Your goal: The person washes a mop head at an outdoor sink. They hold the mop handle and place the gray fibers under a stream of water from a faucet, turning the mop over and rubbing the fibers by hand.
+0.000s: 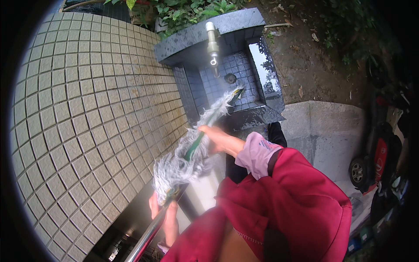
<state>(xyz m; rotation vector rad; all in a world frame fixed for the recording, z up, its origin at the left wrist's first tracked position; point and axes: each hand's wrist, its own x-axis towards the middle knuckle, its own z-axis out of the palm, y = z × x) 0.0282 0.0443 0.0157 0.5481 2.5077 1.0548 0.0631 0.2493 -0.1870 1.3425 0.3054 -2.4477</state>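
Observation:
A mop head with shaggy grey-white strands and a green strip along its middle slants across the view, its far end over the sink. My right hand closes on its middle, thumb by the green strip and the other fingers mostly hidden. At the near end, my left hand wraps round the shiny metal mop handle, just below the strands. The handle runs down out of view at the lower left. A dark tiled sink with a round drain lies ahead, beneath a tap.
A wall of beige tiles rises close on the left. Green plants grow behind the sink, with bare soil to its right. Pale concrete paving stretches right towards a red and black vehicle.

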